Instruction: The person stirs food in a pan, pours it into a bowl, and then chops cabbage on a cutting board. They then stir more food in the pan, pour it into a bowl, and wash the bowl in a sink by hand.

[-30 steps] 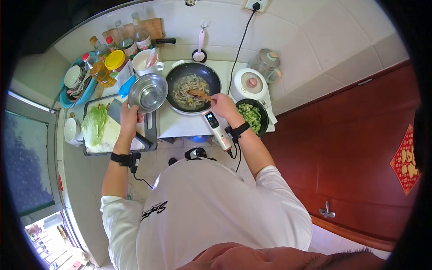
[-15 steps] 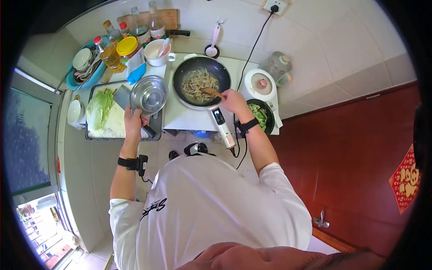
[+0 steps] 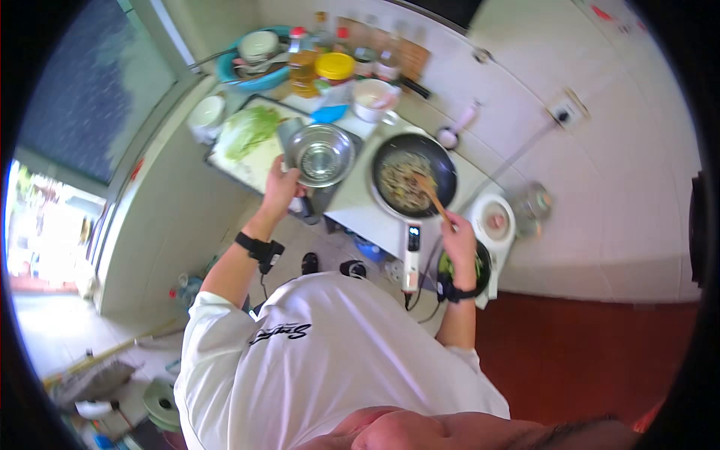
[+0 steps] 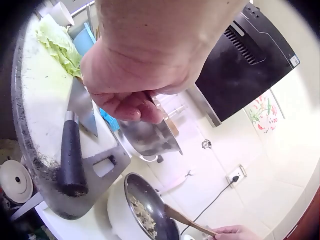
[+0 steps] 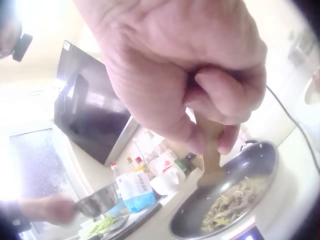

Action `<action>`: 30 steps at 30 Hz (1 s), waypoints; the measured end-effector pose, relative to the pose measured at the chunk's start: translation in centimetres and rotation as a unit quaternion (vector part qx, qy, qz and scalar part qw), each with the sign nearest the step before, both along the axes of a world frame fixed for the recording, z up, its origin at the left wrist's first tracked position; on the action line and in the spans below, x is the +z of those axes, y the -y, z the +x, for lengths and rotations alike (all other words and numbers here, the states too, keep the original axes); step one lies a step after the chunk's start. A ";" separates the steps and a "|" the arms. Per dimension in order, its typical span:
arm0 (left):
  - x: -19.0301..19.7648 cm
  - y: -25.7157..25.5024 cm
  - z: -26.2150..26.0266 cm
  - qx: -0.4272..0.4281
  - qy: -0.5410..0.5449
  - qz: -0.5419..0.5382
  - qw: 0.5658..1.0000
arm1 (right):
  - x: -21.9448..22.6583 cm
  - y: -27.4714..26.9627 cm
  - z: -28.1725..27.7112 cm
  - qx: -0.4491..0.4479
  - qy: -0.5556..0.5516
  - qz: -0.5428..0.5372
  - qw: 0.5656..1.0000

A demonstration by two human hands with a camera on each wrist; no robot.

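My left hand (image 3: 281, 186) grips the near rim of a shiny metal bowl (image 3: 321, 155), holding it up over the cutting board's right side. In the left wrist view the curled fingers cover part of the bowl (image 4: 150, 137). My right hand (image 3: 459, 241) holds a wooden spatula (image 3: 433, 196) by its handle. The spatula's blade is down in a dark-lined frying pan (image 3: 445, 166), among pale shredded food (image 3: 401, 184). A white handle with a small lit display (image 3: 411, 259) extends from the pan toward my body.
A leafy cabbage (image 3: 251, 131) and a cleaver (image 4: 73, 150) lie on the cutting board (image 4: 32, 95). Bottles and a yellow-lidded jar (image 3: 334, 66) stand behind, beside a white mug (image 3: 373, 101). Right of the pan are a white lidded cooker (image 3: 495, 217) and a black bowl of chopped greens (image 3: 484, 270).
The head view has turned, so the counter appears rotated and shifted to the right. Both hands keep their holds on the bowl and the spatula, whose blade stays in the pan.
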State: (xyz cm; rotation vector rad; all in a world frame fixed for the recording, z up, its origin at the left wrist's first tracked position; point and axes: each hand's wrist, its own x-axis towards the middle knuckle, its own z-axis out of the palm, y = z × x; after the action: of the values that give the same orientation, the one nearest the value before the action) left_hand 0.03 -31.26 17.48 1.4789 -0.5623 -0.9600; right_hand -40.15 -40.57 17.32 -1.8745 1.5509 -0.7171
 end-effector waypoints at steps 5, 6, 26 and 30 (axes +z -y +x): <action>1.5 -3.0 2.3 0.080 -0.015 -0.010 0.997 | -0.4 -1.0 -0.4 -0.021 0.059 0.022 0.998; 1.8 -3.6 3.0 0.106 -0.014 -0.015 0.994 | -0.6 -1.1 -0.6 -0.022 0.066 0.029 0.997; -5.6 -43.6 48.2 0.696 0.075 -0.076 0.710 | 0.1 -11.2 12.2 -0.203 0.082 -0.083 0.972; -5.5 -47.7 53.5 0.728 0.049 -0.005 0.684 | -0.3 -11.7 14.1 -0.202 0.069 -0.087 0.973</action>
State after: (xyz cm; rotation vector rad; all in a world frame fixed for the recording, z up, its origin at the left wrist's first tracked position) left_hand 53.56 16.47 11.98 1.4019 0.5945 0.4151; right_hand -26.00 -28.89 17.03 -1.5968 1.8499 -1.1710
